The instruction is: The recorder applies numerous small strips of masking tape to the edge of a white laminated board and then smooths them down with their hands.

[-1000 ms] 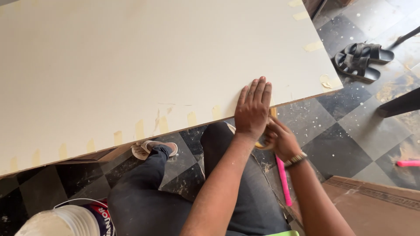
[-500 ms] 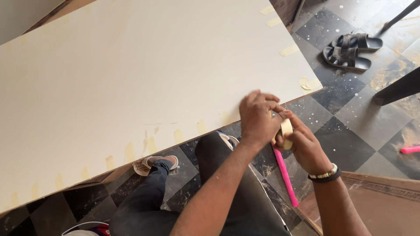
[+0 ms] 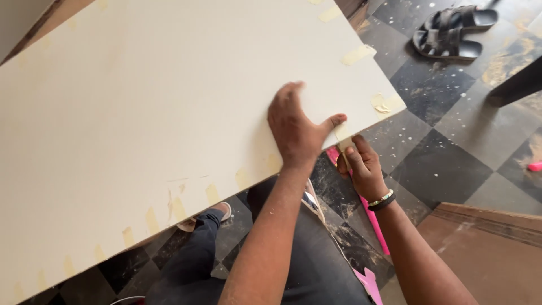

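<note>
Checkered dark tile floor (image 3: 451, 141), dusty and paint-flecked, with a pair of dark sandals (image 3: 451, 31) at upper right and a brown board (image 3: 485, 248) at lower right. A large cream panel (image 3: 141, 124) lies tilted across the view, its long axis running from lower left to upper right; tan tape tabs (image 3: 212, 194) are spaced along its near edge.

The left hand (image 3: 296, 133) lies flat on the panel face, fingers spread, thumb pointing toward the near right corner; its grip is apart, holding nothing. The right hand (image 3: 364, 169) sits just below the panel edge, beside that thumb, fingers closed on a small strip of tape (image 3: 343, 148) at the edge. The right hand is the nearer to the edge; the corner lies up and right of both hands. A pink tool (image 3: 370, 217) lies on the floor beneath the right wrist.
</note>
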